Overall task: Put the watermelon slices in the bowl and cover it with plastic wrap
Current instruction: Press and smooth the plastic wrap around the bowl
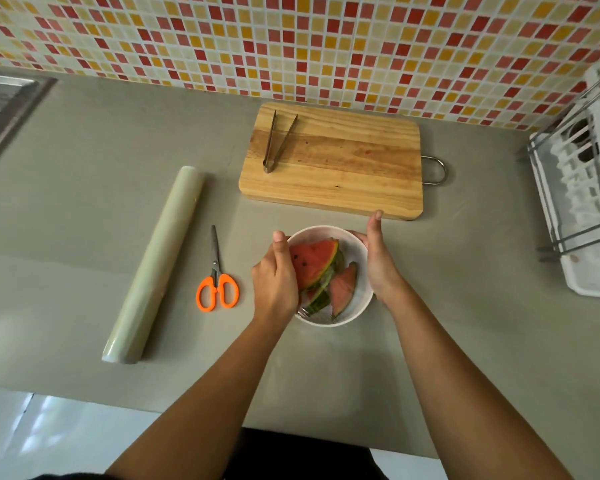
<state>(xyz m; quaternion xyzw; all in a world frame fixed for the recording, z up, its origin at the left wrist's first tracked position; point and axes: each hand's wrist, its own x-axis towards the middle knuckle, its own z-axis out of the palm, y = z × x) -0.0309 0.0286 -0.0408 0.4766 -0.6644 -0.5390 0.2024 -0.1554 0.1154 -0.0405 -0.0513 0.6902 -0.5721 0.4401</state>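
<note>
grey counter under mosaic tiles is carrying everything. left hand and right hand are cupping the white bowl, holding its sides; watermelon slices are lying inside. filling seems finished; wrapping is coming next, needing the plastic wrap roll and scissors lying left, unobstructed. tongs are resting on the cutting board.

Grey counter carries bowl, scissors, wrap roll, cutting board, dish rack
</note>
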